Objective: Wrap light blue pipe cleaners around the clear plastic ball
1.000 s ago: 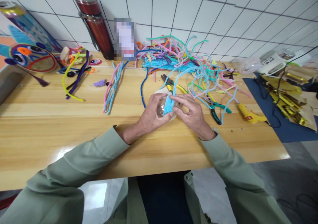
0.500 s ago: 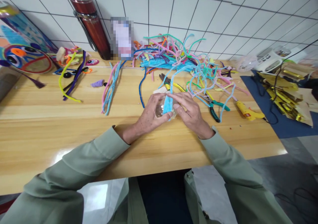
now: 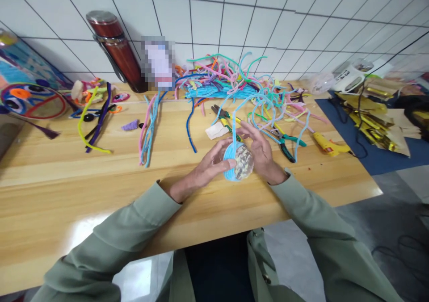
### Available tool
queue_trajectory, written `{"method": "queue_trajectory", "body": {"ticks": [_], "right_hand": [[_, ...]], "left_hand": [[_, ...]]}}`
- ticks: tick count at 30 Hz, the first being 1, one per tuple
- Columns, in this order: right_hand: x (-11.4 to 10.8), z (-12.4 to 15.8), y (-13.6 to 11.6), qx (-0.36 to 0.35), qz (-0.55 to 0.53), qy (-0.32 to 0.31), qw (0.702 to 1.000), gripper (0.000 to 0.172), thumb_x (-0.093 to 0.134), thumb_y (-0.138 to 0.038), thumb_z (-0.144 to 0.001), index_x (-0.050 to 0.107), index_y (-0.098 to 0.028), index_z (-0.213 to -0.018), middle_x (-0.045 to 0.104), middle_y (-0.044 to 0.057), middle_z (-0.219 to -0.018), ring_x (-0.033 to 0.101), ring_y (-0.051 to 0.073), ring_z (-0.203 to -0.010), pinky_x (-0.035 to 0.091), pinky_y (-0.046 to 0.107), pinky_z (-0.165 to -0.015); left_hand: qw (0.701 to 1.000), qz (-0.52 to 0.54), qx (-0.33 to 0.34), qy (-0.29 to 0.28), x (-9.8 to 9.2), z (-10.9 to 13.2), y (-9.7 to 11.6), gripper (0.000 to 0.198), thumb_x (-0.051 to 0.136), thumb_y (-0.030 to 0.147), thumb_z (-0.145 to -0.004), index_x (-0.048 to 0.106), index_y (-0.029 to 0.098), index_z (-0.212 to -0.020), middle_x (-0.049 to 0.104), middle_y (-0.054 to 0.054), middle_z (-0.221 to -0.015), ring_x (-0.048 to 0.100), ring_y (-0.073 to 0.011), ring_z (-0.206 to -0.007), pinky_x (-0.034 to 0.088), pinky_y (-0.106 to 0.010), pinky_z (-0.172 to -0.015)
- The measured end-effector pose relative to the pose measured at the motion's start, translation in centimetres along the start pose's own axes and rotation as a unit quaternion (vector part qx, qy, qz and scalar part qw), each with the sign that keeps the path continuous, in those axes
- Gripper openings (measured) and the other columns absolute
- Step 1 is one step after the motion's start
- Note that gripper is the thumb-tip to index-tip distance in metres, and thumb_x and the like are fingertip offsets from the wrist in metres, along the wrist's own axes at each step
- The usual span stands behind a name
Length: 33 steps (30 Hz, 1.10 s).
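One clear piece (image 3: pixel 245 162): blue pipe cleaner (image 3: pixel 229 174) wound at left, right end bare; left hand (image 3: pixel 210 165) clamped on, right hand (image 3: pixel 262 153) alongside (hold unclear).

Bright, glare on tabletop (image 3: pixel 117 183)

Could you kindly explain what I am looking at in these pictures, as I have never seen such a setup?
There is no machine here: a person works with two bare hands, seen from one camera worn on the head, looking forward and down. The left hand holds a clear rounded piece partly covered by light-blue strands, its thumb across them. The right hand is beside it; whether it touches is unclear. On the wooden table lie a colourful strand pile, two pliers and a yellow glue gun.
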State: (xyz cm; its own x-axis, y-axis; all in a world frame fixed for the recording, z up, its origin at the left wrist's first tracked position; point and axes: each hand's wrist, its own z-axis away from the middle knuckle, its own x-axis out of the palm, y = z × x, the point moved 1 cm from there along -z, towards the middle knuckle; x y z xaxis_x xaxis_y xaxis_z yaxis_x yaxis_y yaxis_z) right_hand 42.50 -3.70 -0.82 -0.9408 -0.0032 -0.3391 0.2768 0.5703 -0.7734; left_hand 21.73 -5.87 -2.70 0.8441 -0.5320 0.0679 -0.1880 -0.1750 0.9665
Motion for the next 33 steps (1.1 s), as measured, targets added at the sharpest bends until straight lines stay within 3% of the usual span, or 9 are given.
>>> {"method": "queue_trajectory", "body": {"ticks": [6,10,14,18,21,24,27,30,33], "right_hand": [[0.1,-0.6,0.4,0.010,-0.002,0.079,0.997,0.055,0.048,-0.067,-0.112,0.072,-0.025,-0.138,0.083,0.011,-0.126,0.078,0.026,-0.117,0.064,0.047,-0.104],[-3.4,-0.4,0.1,0.027,0.049,0.111,0.992,0.043,0.060,-0.057,-0.109,0.074,-0.025,-0.133,0.083,0.010,-0.125,0.078,0.025,-0.117,0.063,0.045,-0.103],[-12.7,1.4,1.9,0.065,0.205,0.138,0.967,0.030,0.066,-0.040,-0.102,0.079,-0.023,-0.122,0.084,0.012,-0.123,0.078,0.028,-0.116,0.062,0.048,-0.102],[-23.7,4.1,4.8,0.216,0.430,0.119,0.868,0.030,0.061,-0.016,-0.084,0.080,-0.021,-0.107,0.084,0.016,-0.123,0.075,0.033,-0.120,0.056,0.053,-0.110],[-28.9,5.9,6.9,0.245,0.435,0.083,0.862,0.027,0.061,-0.011,-0.075,0.080,-0.020,-0.093,0.084,0.022,-0.104,0.074,0.040,-0.108,0.054,0.057,-0.099],[-30.6,7.1,8.6,0.223,0.436,0.026,0.872,0.026,0.062,-0.016,-0.072,0.078,-0.025,-0.089,0.082,0.020,-0.096,0.072,0.043,-0.097,0.051,0.058,-0.089],[-30.3,7.3,9.4,0.157,0.396,0.012,0.905,0.018,0.067,-0.025,-0.073,0.077,-0.031,-0.087,0.078,0.010,-0.085,0.071,0.040,-0.087,0.052,0.055,-0.083],[-30.0,7.1,9.1,0.068,0.347,0.014,0.935,0.009,0.078,-0.034,-0.076,0.077,-0.031,-0.084,0.067,0.005,-0.067,0.065,0.035,-0.071,0.049,0.049,-0.077],[-30.1,6.9,7.3,0.041,0.266,0.001,0.963,0.011,0.082,-0.040,-0.088,0.078,-0.032,-0.094,0.056,0.001,-0.056,0.058,0.030,-0.058,0.047,0.045,-0.069]], "left_hand": [[0.997,0.058,-0.003,0.059,-0.9,-0.5,-1.8,0.066,0.077,0.061,-0.092,0.062,0.028,-0.147,0.074,-0.012,-0.142,0.072,-0.0349,-0.132,0.065,-0.053,-0.105],[0.997,0.053,0.002,0.052,-2.0,-0.8,-2.6,0.060,0.075,0.058,-0.096,0.062,0.028,-0.146,0.073,-0.012,-0.146,0.076,-0.0334,-0.127,0.069,-0.050,-0.098],[0.998,0.054,0.005,0.029,-2.8,-0.7,-2.7,0.052,0.074,0.055,-0.098,0.064,0.031,-0.143,0.077,-0.011,-0.138,0.080,-0.0330,-0.115,0.069,-0.050,-0.091],[0.992,0.108,-0.059,0.025,-2.7,0.2,-1.6,0.056,0.085,0.051,-0.089,0.067,0.028,-0.137,0.077,-0.010,-0.136,0.078,-0.0320,-0.112,0.065,-0.048,-0.094],[0.984,0.129,-0.105,0.064,-2.6,0.9,-0.9,0.065,0.093,0.050,-0.079,0.069,0.023,-0.133,0.076,-0.009,-0.133,0.073,-0.0309,-0.117,0.060,-0.042,-0.099],[0.984,0.122,-0.106,0.080,-2.7,1.3,-0.6,0.067,0.095,0.049,-0.076,0.070,0.024,-0.133,0.074,-0.007,-0.133,0.069,-0.0292,-0.120,0.055,-0.037,-0.103],[0.987,0.114,-0.080,0.078,-2.8,1.4,-0.5,0.065,0.095,0.052,-0.076,0.071,0.024,-0.129,0.073,-0.006,-0.126,0.067,-0.0264,-0.113,0.054,-0.033,-0.095],[0.989,0.110,-0.056,0.076,-2.8,1.3,-0.5,0.064,0.094,0.053,-0.076,0.070,0.025,-0.129,0.072,-0.005,-0.123,0.065,-0.0258,-0.113,0.052,-0.033,-0.094],[0.990,0.105,-0.045,0.079,-2.9,1.1,-0.6,0.064,0.094,0.052,-0.078,0.069,0.025,-0.131,0.071,-0.006,-0.128,0.064,-0.0271,-0.119,0.051,-0.036,-0.102]]}}
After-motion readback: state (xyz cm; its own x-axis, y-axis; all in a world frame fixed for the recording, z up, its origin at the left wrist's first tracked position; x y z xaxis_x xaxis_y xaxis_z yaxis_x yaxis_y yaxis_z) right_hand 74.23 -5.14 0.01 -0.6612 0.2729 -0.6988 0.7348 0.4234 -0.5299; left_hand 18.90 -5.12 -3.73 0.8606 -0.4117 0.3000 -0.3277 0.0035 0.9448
